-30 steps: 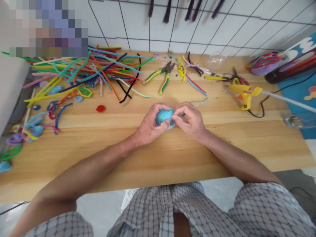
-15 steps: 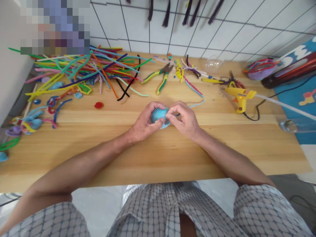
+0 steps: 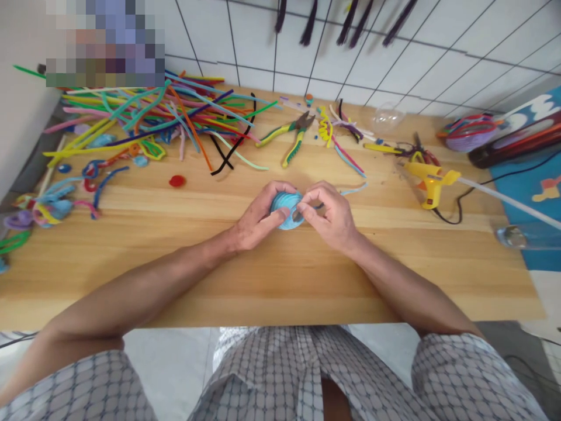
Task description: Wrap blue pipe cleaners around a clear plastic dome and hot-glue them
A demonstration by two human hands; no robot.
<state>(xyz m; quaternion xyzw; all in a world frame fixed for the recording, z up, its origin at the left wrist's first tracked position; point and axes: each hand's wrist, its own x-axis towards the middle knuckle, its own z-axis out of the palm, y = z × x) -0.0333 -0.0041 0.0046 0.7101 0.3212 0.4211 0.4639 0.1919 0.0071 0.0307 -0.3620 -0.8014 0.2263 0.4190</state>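
Observation:
A light blue ball wound with pipe cleaner (image 3: 286,203) is in my left hand (image 3: 259,217), fingers curled behind it and thumb across its front. A grey patch shows in the ball near my right fingertips. My right hand (image 3: 329,214) is closed in a pinch at the ball's right side. A thin bluish strand shows behind its fingers, and a light blue pipe cleaner (image 3: 354,190) comes out past the knuckles onto the table. The fingertips hide exactly what they pinch.
Loose colourful pipe cleaners (image 3: 175,114) are heaped at the back left. Pliers (image 3: 294,135) lie behind my hands, a red pompom (image 3: 177,181) to the left. A yellow glue gun (image 3: 432,182) with its cord stands to the right, near a clear plastic dome (image 3: 387,117).
My left thumb has shifted slightly on the ball, and the grey patch by my right fingertips shows more. The whole view has moved a little; both hands keep their hold.

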